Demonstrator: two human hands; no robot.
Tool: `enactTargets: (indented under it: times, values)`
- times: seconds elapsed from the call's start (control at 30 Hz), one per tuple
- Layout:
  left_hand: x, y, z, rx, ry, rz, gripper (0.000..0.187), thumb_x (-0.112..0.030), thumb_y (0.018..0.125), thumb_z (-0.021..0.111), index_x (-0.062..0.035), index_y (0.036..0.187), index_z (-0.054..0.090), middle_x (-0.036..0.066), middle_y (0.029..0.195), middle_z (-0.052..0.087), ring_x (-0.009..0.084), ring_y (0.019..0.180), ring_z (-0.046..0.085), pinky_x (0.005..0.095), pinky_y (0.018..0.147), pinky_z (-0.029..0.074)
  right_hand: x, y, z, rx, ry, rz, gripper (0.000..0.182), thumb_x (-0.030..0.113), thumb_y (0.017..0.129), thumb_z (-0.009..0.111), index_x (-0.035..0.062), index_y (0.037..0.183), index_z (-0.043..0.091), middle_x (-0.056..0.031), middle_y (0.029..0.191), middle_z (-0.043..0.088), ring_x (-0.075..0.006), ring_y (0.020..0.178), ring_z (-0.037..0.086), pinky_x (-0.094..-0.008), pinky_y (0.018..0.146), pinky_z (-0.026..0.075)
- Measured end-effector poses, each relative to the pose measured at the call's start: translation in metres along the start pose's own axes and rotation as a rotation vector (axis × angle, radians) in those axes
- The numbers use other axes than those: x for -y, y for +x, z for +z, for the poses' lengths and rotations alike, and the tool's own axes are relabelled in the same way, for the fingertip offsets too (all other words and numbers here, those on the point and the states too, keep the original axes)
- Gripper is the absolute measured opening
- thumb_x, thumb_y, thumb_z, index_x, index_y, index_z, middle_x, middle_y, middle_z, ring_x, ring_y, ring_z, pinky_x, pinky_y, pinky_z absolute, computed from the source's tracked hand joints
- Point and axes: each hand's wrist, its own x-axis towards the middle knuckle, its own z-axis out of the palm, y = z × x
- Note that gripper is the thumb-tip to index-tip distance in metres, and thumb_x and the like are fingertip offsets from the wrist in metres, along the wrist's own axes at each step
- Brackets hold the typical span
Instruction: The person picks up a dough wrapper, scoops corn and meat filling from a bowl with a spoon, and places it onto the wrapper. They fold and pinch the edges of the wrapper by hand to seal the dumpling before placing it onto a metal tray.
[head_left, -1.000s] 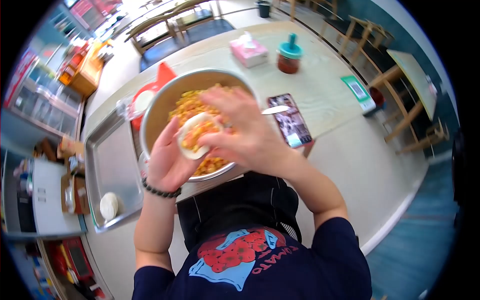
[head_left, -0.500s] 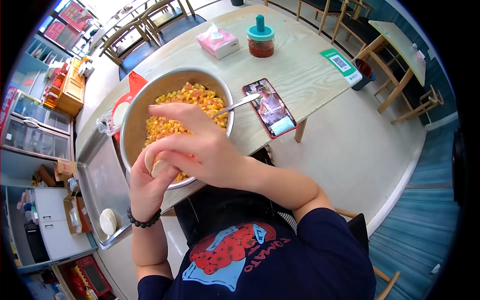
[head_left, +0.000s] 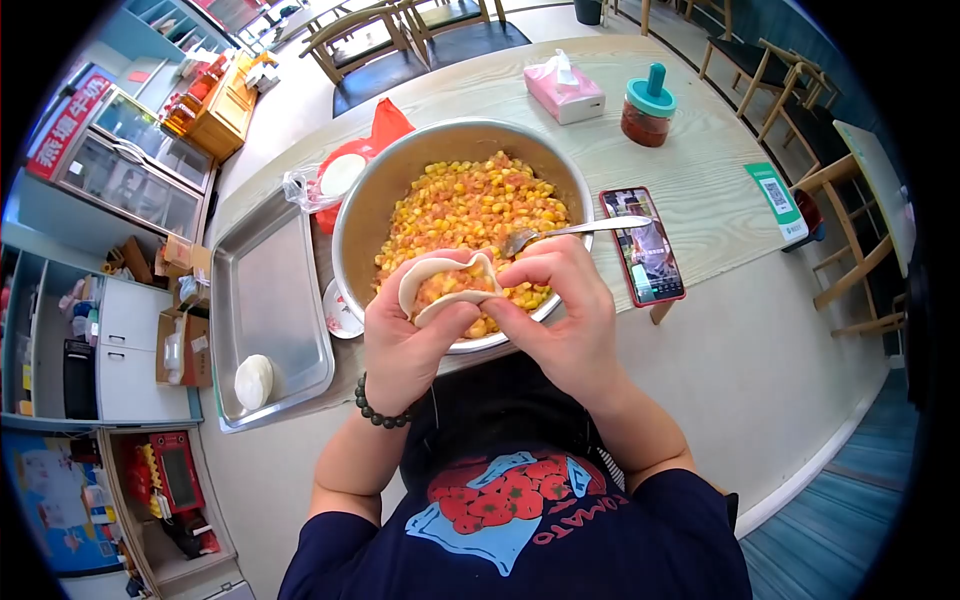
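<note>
My left hand [head_left: 402,325] is closed round a dumpling wrapper [head_left: 412,284] folded up around a spoonful of corn-and-meat filling. From the other side my right hand [head_left: 562,305] pinches the wrapper's right edge between thumb and fingers. The wrapper's top is open, so the filling inside shows. Both hands are over the near rim of a large metal bowl [head_left: 362,240] of yellow corn and pink minced meat [head_left: 480,205]. A metal spoon [head_left: 585,228] rests in the bowl, its handle reaching out over the right rim toward a phone.
Left of the bowl lies a metal tray [head_left: 262,300] with a white dumpling [head_left: 254,381] in its near corner. White wrappers [head_left: 343,175] sit by a red bag [head_left: 390,125] behind. The phone [head_left: 655,265], a tissue box [head_left: 565,92] and a teal-lidded jar [head_left: 647,115] stand rightward.
My view has swung left, so things appear further right. My right hand, earlier across the wrapper, now pinches its right edge, and the filled opening has come into view.
</note>
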Motion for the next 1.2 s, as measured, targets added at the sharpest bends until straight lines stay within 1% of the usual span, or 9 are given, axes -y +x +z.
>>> enactTargets:
  times: [0.17, 0.27, 0.5, 0.57, 0.6, 0.7, 0.8, 0.97, 1.2]
  values:
    - [0.0, -0.003, -0.004, -0.018, -0.026, 0.011, 0.037, 0.0, 0.079, 0.067, 0.0013, 0.113, 0.054, 0.011, 0.113, 0.059, 0.0168, 0.103, 0.058, 0.0291, 0.088, 0.048, 0.002, -0.002, 0.004, -0.007, -0.052, -0.085, 0.024, 0.006, 0.066, 0.075, 0.0071, 0.083, 0.058, -0.0069, 0.081, 0.054, -0.0249, 0.08, 0.054, -0.0344, 0.068, 0.044]
    - [-0.004, -0.003, -0.01, 0.135, -0.088, -0.015, 0.036, -0.001, 0.079, 0.066, 0.0017, 0.113, 0.054, 0.014, 0.114, 0.058, 0.0203, 0.105, 0.058, 0.0309, 0.088, 0.049, 0.008, 0.003, 0.001, -0.043, -0.059, -0.088, 0.024, 0.006, 0.067, 0.075, 0.0068, 0.084, 0.058, -0.0074, 0.082, 0.054, -0.0251, 0.078, 0.053, -0.0346, 0.068, 0.043]
    - [-0.01, 0.0, -0.018, 0.222, -0.205, -0.083, 0.033, -0.007, 0.084, 0.062, 0.0032, 0.114, 0.053, 0.018, 0.119, 0.054, 0.0227, 0.104, 0.059, 0.0326, 0.084, 0.053, 0.011, 0.001, -0.002, 0.052, -0.048, -0.125, 0.024, 0.005, 0.066, 0.075, 0.0055, 0.083, 0.058, -0.0076, 0.082, 0.054, -0.0254, 0.075, 0.053, -0.0346, 0.064, 0.043]
    - [-0.02, 0.002, -0.027, 0.258, -0.574, -0.477, 0.032, -0.012, 0.088, 0.056, 0.0037, 0.115, 0.053, 0.018, 0.118, 0.055, 0.023, 0.102, 0.06, 0.034, 0.085, 0.053, 0.012, 0.0, -0.006, 0.106, -0.14, -0.239, 0.024, 0.005, 0.066, 0.074, 0.0054, 0.084, 0.058, -0.0072, 0.082, 0.054, -0.0252, 0.075, 0.052, -0.0344, 0.062, 0.043]
    - [-0.02, 0.001, -0.032, 0.299, -0.646, -0.525, 0.033, -0.016, 0.09, 0.053, 0.0038, 0.116, 0.053, 0.016, 0.116, 0.057, 0.022, 0.102, 0.06, 0.0346, 0.087, 0.052, 0.014, 0.0, -0.009, 0.148, -0.172, -0.287, 0.026, 0.006, 0.065, 0.075, 0.0053, 0.084, 0.059, -0.0072, 0.082, 0.053, -0.0248, 0.075, 0.052, -0.0339, 0.063, 0.043]
    - [-0.026, -0.002, -0.035, 0.295, -0.489, -0.606, 0.033, -0.014, 0.089, 0.053, 0.0041, 0.117, 0.053, 0.015, 0.116, 0.057, 0.0202, 0.101, 0.06, 0.034, 0.089, 0.05, 0.022, 0.005, -0.009, 0.153, -0.146, -0.2, 0.026, 0.006, 0.064, 0.076, 0.0056, 0.084, 0.059, -0.0072, 0.083, 0.053, -0.0244, 0.075, 0.052, -0.0335, 0.064, 0.044]
    - [-0.03, -0.001, -0.036, 0.342, -0.429, -0.577, 0.033, -0.013, 0.087, 0.057, 0.0015, 0.116, 0.053, 0.011, 0.111, 0.058, 0.0163, 0.1, 0.059, 0.0317, 0.091, 0.048, 0.023, 0.005, -0.008, 0.203, -0.137, -0.177, 0.026, 0.005, 0.063, 0.076, 0.0059, 0.084, 0.059, -0.0074, 0.083, 0.053, -0.0241, 0.075, 0.053, -0.0336, 0.065, 0.044]
    - [-0.029, -0.001, -0.043, 0.357, -0.29, -0.587, 0.035, -0.011, 0.084, 0.062, 0.0003, 0.116, 0.054, 0.008, 0.108, 0.059, 0.0142, 0.1, 0.058, 0.0292, 0.091, 0.047, 0.024, 0.004, -0.005, 0.292, -0.16, -0.227, 0.025, 0.007, 0.065, 0.077, 0.0051, 0.083, 0.059, -0.0068, 0.081, 0.053, -0.0222, 0.075, 0.054, -0.0313, 0.063, 0.044]
    - [-0.026, 0.0, -0.053, 0.434, -0.452, -0.723, 0.036, -0.009, 0.086, 0.058, 0.0039, 0.12, 0.052, 0.01, 0.111, 0.059, 0.0148, 0.103, 0.058, 0.0275, 0.092, 0.047, 0.023, 0.008, -0.004, 0.419, -0.114, -0.229, 0.027, 0.003, 0.06, 0.075, 0.0062, 0.081, 0.058, -0.0068, 0.081, 0.053, -0.025, 0.074, 0.053, -0.0353, 0.062, 0.043]
